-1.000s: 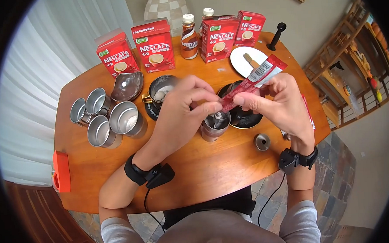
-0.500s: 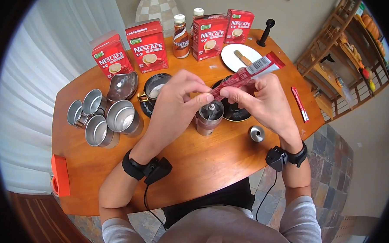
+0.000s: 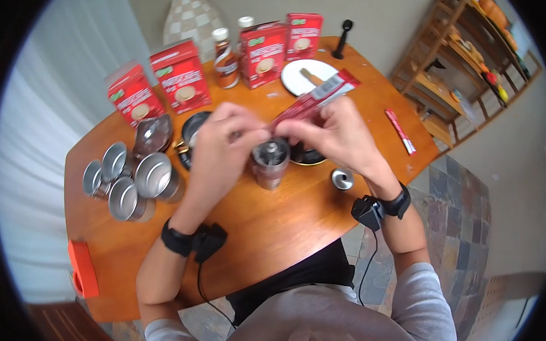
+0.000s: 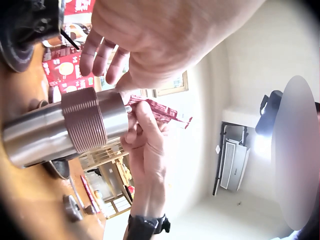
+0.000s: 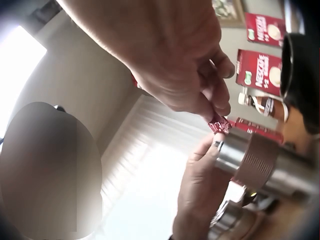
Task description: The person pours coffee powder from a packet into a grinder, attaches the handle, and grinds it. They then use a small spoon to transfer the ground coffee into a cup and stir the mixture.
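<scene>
Both hands hold a long red sachet (image 3: pixel 315 98) over the open mouth of a steel canister (image 3: pixel 271 162) standing on the wooden table (image 3: pixel 288 231). My left hand (image 3: pixel 256 134) pinches the sachet's lower end. My right hand (image 3: pixel 289 128) pinches it just beside that, and the rest of the sachet slants up to the right. In the left wrist view the threaded canister top (image 4: pixel 85 125) lies right below the sachet (image 4: pixel 162 111). The right wrist view shows the crimped sachet end (image 5: pixel 218 124) between the fingertips, just above the canister (image 5: pixel 255 160).
The canister's steel lid (image 3: pixel 342 179) and a second sachet (image 3: pixel 400 131) lie to the right. Several steel cups (image 3: pixel 130 180) stand at left, red Nescafe boxes (image 3: pixel 180 77) and bottles (image 3: pixel 224 51) at the back, with a white plate (image 3: pixel 308 74). A black saucer (image 3: pixel 309 155) sits behind the canister.
Both hands have kept hold of the sachet and brought it lower, closer over the canister mouth. The head view has swung, so everything sits further left.
</scene>
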Demonstrator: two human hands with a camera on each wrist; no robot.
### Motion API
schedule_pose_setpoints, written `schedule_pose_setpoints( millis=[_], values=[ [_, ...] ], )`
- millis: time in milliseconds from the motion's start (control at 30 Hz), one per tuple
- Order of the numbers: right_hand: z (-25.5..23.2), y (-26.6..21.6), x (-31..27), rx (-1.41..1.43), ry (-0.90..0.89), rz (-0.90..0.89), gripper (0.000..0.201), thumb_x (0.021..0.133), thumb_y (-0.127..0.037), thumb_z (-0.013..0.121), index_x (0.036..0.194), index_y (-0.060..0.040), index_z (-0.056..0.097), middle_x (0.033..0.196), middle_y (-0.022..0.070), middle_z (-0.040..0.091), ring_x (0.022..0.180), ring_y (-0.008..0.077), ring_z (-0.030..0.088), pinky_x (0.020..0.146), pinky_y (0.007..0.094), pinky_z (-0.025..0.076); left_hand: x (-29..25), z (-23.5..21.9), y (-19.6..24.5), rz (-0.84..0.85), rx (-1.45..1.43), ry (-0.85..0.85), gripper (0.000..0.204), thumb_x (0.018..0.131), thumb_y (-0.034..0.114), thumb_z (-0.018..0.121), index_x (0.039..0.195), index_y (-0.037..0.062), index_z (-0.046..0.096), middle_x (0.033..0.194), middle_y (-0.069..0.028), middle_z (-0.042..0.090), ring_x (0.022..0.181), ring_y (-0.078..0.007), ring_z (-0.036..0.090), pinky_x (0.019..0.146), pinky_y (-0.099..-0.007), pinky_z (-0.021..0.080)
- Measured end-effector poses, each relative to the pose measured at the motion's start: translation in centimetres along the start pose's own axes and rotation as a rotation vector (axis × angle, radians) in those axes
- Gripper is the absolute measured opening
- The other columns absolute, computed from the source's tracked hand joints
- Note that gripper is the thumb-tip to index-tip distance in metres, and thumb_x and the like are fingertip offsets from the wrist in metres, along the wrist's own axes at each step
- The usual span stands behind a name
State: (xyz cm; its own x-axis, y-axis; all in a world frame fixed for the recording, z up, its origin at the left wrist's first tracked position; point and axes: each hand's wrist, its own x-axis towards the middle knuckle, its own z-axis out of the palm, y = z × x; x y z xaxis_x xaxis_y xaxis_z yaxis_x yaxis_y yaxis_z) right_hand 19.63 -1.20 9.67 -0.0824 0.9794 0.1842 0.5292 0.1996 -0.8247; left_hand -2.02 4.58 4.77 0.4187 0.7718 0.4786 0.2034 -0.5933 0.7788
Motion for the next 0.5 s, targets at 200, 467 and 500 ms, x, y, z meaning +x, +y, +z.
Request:
schedule_pose_setpoints(
  millis=[200, 467, 500],
  values=[
    [0.7, 0.7, 0.1, 0.087, 0.048, -0.078, 0.023, 0.088, -0.017, 0.081, 0.096, 0.0042, 0.076, 0.075, 0.0187, 0.073, 0.069, 0.0323, 0.074, 0.064, 0.0406, 0.055, 0.1, -0.1, 0.3, -0.055, 0.007, 0.024, 0.013, 0.087, 0.008, 0.081, 0.097, -0.0005, 0.08, 0.102, -0.0046, 0.066, 0.086, -0.0118, 0.062, 0.073, -0.0253, 0.048],
    [-0.1, 4.1, -0.6, 0.212, 0.387, -0.264, 0.028, 0.099, -0.028, 0.077, 0.1, 0.0003, 0.079, 0.079, 0.0017, 0.073, 0.07, 0.0071, 0.067, 0.061, 0.0247, 0.052, 0.4, -1.2, 2.0, -0.046, 0.022, 0.115, 0.015, 0.095, 0.008, 0.075, 0.108, 0.0005, 0.078, 0.111, -0.0035, 0.065, 0.096, -0.01, 0.062, 0.082, -0.025, 0.05],
    [-1.6, 4.4, -1.4, 0.258, 0.391, -0.116, 0.029, 0.1, -0.029, 0.075, 0.103, 0.0, 0.078, 0.08, 0.0016, 0.073, 0.069, 0.0066, 0.066, 0.06, 0.0231, 0.051, 0.3, -1.5, 2.6, -0.033, -0.001, 0.146, 0.016, 0.096, 0.008, 0.074, 0.11, 0.0, 0.077, 0.111, -0.0034, 0.065, 0.097, -0.0101, 0.062, 0.083, -0.0251, 0.05]
  ],
)
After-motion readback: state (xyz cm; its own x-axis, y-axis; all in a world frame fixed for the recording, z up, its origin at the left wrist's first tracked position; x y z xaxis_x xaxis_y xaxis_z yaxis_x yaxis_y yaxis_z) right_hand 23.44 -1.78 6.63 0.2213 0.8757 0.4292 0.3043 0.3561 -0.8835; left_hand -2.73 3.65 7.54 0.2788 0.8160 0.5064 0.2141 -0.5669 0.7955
